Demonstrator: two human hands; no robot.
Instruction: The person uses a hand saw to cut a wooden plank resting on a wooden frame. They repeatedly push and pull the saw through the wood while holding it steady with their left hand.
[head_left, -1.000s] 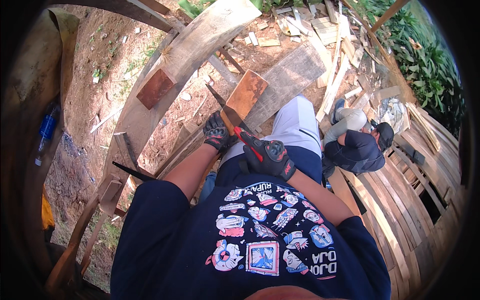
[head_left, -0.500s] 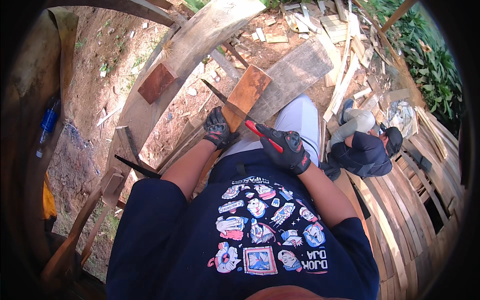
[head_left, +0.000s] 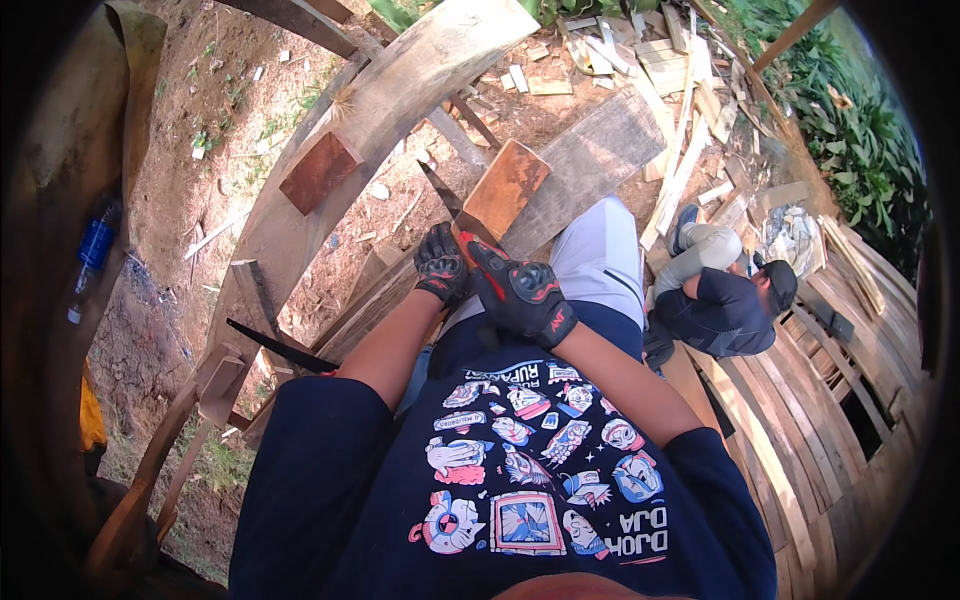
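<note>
A reddish-brown wooden block (head_left: 508, 190) lies in front of me, tilted over a grey plank (head_left: 590, 165). My right hand (head_left: 520, 295), in a black glove with red trim, is closed round the red handle of a hand saw (head_left: 438, 188). The dark saw blade runs up and left across the block's lower left edge. Also gloved, my left hand (head_left: 441, 265) grips the block's lower end beside the saw; its thumb side is partly hidden. The two hands are close together, just in front of my lap.
A long curved timber (head_left: 400, 85) arches across the left, with another reddish block (head_left: 320, 172) on it. A dark blade (head_left: 280, 347) sticks out by my left forearm. A bottle (head_left: 95, 245) is at far left. Another person (head_left: 720, 300) crouches on the boards at right, near wood scraps (head_left: 610, 50).
My right hand has moved left and toward my left hand, drawing the saw handle back, so less blade shows. The left hand stays nearly in place; the whole view has shifted slightly.
</note>
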